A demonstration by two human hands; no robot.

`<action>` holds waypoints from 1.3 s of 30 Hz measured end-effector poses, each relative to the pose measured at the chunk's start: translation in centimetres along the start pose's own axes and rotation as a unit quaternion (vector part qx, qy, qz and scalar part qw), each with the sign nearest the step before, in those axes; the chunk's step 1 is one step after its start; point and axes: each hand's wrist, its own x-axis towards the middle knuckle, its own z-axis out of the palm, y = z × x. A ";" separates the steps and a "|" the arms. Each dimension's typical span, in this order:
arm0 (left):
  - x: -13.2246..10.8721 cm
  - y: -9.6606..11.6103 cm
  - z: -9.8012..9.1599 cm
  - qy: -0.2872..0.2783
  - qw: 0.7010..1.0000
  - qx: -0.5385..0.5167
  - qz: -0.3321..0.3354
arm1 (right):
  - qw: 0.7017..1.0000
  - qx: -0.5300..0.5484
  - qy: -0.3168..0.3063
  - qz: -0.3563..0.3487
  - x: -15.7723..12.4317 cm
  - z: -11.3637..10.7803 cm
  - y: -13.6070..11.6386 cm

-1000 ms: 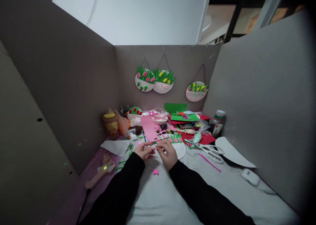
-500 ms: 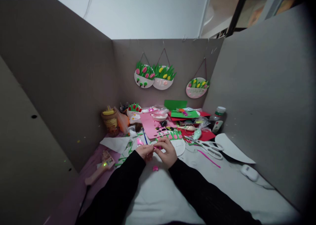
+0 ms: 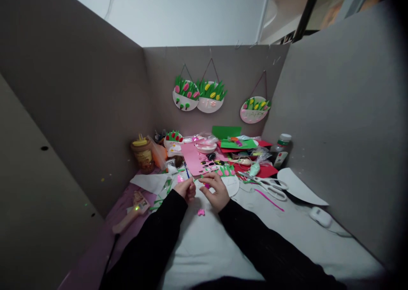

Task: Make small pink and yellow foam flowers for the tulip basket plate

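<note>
My left hand point(image 3: 186, 190) is closed, fingers curled in, over the white cloth; whatever may be inside it is hidden. To its right, my right hand point(image 3: 217, 193) is curved, with thumb and forefinger slightly apart. A small bright pink piece, apparently soft clay point(image 3: 207, 186), shows within its curled fingers. Below and between both hands lies a small pink clay lump point(image 3: 201, 212) on the cloth. Just beyond my right hand is a white paper plate point(image 3: 232, 187) with pink tulips and green leaves along its top, partly covered by the hand.
White scissors point(image 3: 276, 189) and a magenta strip point(image 3: 269, 200) lie to the right, near a white case point(image 3: 321, 217). A glue gun point(image 3: 127, 220) rests at left. Coloured paper, including a pink sheet point(image 3: 193, 160), piles up behind. Decorated plates point(image 3: 210, 106) hang on the grey back panel.
My hands, together before, have moved apart. My left hand has curled closed, and my right thumb and forefinger have spread a little. The view has tilted slightly.
</note>
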 end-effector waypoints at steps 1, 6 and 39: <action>0.0 0.0 -0.1 0.002 1.000 0.008 0.004 | 1.000 -0.005 -0.003 0.000 0.0 -0.1 0.1; 0.0 -0.4 -0.4 0.018 0.993 0.072 0.091 | 0.995 -0.053 -0.082 -0.007 -0.1 -0.5 0.8; 0.4 -0.5 -0.7 0.078 0.986 0.111 0.098 | 0.993 -0.025 -0.112 0.007 -0.1 -1.8 0.8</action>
